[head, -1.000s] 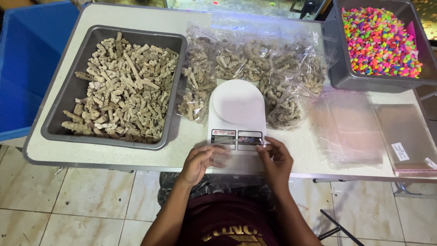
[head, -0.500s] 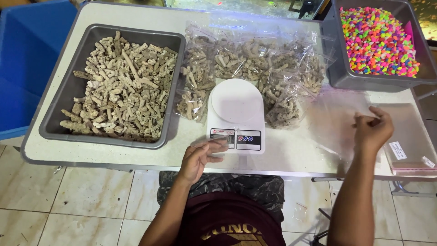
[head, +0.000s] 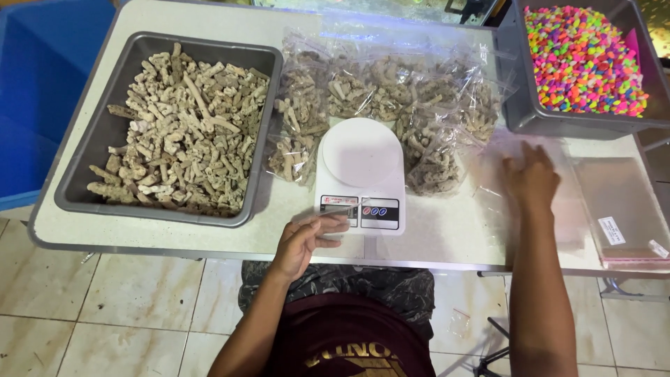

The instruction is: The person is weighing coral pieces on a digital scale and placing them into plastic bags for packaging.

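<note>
Since half a second ago, the right hand (head: 532, 180) has slid a little to the left and now lies flat on the see-through plastic bags (head: 520, 202), fingers spread, palm down, not gripping anything. One second ago both hands were at the front of the scale. The left hand (head: 307, 237) stays there, at the front left corner of the white kitchen scale (head: 360, 174). Its fingers are stretched out and just touch the scale's edge near the little screen, so it holds nothing.

The scale is smooth and shiny, with a round plate on top that has nothing on it. It sits near the front edge of the pale, speckled table (head: 174, 237), in the middle.

On the left is a big grey tray (head: 98, 126) with slanted walls. It is full of rough, bumpy, bone-coloured pieces (head: 185, 132) that look like broken sticks and little tubes. Behind the scale lie crinkly clear bags filled with the same pieces (head: 391, 105), piled side by side.

At the far right corner stands a grey tub (head: 530, 119) of tiny pebbles (head: 583, 59) in bright pink, yellow, green and orange. A flat stack of clear bags with a pink strip (head: 624, 216) lies at the right edge of the table.
</note>
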